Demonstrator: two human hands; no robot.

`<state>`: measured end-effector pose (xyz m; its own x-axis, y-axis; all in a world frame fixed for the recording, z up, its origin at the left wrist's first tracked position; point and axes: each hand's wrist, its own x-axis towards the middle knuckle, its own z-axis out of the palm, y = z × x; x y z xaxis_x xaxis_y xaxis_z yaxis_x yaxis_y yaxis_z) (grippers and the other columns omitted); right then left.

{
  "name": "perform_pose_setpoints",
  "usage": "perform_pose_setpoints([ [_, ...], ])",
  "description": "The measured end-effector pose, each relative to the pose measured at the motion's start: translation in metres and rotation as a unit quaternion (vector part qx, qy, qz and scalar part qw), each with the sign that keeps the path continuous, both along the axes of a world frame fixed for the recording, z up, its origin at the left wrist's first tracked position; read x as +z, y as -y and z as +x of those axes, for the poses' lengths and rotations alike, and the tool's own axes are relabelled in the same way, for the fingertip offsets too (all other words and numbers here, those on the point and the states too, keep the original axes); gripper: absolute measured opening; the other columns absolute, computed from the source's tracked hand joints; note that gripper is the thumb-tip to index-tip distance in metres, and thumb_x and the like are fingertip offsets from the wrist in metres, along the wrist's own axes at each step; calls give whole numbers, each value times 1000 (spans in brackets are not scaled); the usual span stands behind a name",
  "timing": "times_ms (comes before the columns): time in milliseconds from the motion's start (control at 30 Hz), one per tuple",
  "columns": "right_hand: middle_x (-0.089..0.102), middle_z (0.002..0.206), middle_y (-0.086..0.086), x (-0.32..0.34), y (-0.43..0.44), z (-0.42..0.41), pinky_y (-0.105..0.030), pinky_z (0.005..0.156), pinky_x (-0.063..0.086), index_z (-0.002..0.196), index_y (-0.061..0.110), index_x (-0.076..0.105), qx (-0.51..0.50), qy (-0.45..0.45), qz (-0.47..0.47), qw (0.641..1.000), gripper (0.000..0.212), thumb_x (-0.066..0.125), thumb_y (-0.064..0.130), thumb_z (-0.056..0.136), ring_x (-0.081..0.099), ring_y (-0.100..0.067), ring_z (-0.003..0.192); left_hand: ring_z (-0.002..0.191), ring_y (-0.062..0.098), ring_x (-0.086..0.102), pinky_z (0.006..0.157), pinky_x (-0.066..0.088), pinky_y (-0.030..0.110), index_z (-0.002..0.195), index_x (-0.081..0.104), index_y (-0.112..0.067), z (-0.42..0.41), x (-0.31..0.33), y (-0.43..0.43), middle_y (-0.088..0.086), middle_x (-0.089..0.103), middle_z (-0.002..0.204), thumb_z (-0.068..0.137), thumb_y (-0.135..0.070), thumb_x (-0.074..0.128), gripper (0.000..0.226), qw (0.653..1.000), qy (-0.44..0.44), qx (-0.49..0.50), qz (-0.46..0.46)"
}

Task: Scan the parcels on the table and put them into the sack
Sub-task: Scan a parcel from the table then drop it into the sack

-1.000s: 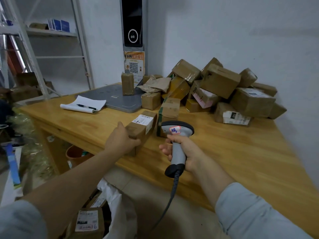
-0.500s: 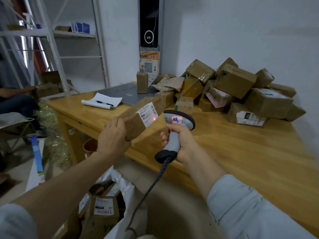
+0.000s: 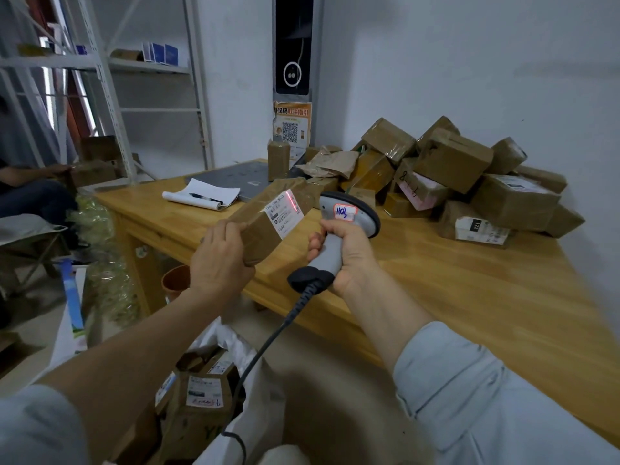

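My left hand (image 3: 221,255) grips the near end of a long brown parcel (image 3: 268,219) and holds it tilted above the table's front edge, white label facing me. A red scan line lies across that label. My right hand (image 3: 347,251) grips the grey handle of a barcode scanner (image 3: 349,219), its head just right of the parcel and pointed at the label. A heap of brown parcels (image 3: 463,176) lies at the back right of the wooden table (image 3: 469,297). The white sack (image 3: 241,350) stands open on the floor below my arms, with several labelled parcels (image 3: 201,391) inside.
A notepad with a pen (image 3: 204,196) and a grey flat pad (image 3: 248,182) lie at the table's far left; a small upright box (image 3: 278,159) stands on the pad. The scanner's black cable (image 3: 268,344) hangs toward the sack. Metal shelving (image 3: 110,88) and a seated person (image 3: 30,189) are at left.
My left hand lifted the parcel off the table and tilted its label toward the scanner. The red mark on the label grew from a dot into a line.
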<state>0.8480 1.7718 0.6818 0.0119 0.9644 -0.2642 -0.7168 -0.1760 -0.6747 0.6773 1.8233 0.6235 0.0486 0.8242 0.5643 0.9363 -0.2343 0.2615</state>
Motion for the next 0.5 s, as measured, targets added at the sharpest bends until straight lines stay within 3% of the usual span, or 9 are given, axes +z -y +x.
perform_pose_setpoints([
  [300, 56, 49, -6, 3, 2, -3, -16, 38, 43, 75, 7, 51, 5, 27, -1, 1000, 14, 59, 7, 87, 50, -12, 35, 118, 29, 47, 91, 45, 39, 128, 47, -6, -5, 1, -1, 13, 50, 127, 68, -14, 80, 69, 1000, 1, -9, 9],
  [500, 57, 49, -5, 3, 1, -5, -17, 38, 43, 77, 8, 51, 7, 49, 3, 999, 13, 60, 8, 87, 50, -12, 36, 115, 30, 49, 84, 47, 39, 125, 49, -5, -11, 0, -2, 14, 52, 123, 66, -12, 80, 67, 1000, -3, -8, 16],
])
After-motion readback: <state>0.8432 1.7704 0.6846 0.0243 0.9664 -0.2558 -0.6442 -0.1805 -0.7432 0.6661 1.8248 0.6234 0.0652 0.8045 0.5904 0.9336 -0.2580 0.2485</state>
